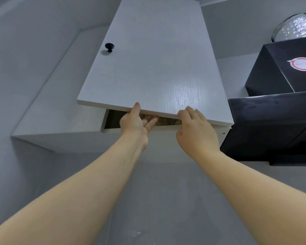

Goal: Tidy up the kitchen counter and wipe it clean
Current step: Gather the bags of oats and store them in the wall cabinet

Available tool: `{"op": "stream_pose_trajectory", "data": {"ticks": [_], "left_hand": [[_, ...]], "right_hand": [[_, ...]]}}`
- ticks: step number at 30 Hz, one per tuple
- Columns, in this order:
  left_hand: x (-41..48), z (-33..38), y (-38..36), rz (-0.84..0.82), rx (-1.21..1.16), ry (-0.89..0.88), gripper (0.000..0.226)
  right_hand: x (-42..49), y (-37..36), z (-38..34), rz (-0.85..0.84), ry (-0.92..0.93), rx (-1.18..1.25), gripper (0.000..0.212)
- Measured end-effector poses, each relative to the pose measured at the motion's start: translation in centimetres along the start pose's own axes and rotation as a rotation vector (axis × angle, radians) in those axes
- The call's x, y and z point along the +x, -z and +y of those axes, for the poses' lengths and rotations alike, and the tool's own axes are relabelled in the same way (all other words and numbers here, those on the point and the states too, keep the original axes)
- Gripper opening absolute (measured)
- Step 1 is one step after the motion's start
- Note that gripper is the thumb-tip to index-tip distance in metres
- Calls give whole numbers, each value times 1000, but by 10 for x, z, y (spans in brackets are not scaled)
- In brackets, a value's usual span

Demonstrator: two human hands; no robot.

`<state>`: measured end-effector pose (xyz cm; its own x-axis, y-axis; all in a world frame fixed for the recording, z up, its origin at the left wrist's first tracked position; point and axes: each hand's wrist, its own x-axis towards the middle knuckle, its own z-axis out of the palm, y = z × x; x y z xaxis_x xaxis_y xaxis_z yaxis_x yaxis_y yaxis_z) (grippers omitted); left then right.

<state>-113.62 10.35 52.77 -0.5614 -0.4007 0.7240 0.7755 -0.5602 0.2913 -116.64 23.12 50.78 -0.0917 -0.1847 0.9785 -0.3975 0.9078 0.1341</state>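
Grey kitchen wall point(16, 85); counter was out of view. White woodgrain door point(154, 68) hung ajar on cabinet point(60, 121); left hand point(136, 121) pinched its bottom edge, fingers point(148, 121) in the gap; right hand point(196, 128) gripped the edge at 3 o'clock. Shutting could trap fingers. Round black knob point(109, 47) at 10, boxy black hood point(272, 121) at 3.

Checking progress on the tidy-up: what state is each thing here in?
cabinet door: partly open, gap along its lower edge.
left hand: holds the door's lower edge, thumb in front, fingers behind.
right hand: grips the door's lower edge, fingers on its front.
black knob: untouched.
range hood: on or off, cannot tell.
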Motion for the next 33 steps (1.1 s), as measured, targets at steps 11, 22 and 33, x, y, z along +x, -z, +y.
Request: {"op": "stream_pose_trajectory", "data": {"ticks": [11, 22, 33], "left_hand": [[10, -12, 49, -168, 2235, -881, 79], [26, -24, 60, -292, 2211, -574, 86], [38, -36, 63, -346, 2175, -491, 83]], "right_hand": [[1, -16, -7, -30, -42, -10, 49], [-3, -29, -3, -196, -71, -150, 73], [-7, -39, 2, -215, -53, -150, 78]]}}
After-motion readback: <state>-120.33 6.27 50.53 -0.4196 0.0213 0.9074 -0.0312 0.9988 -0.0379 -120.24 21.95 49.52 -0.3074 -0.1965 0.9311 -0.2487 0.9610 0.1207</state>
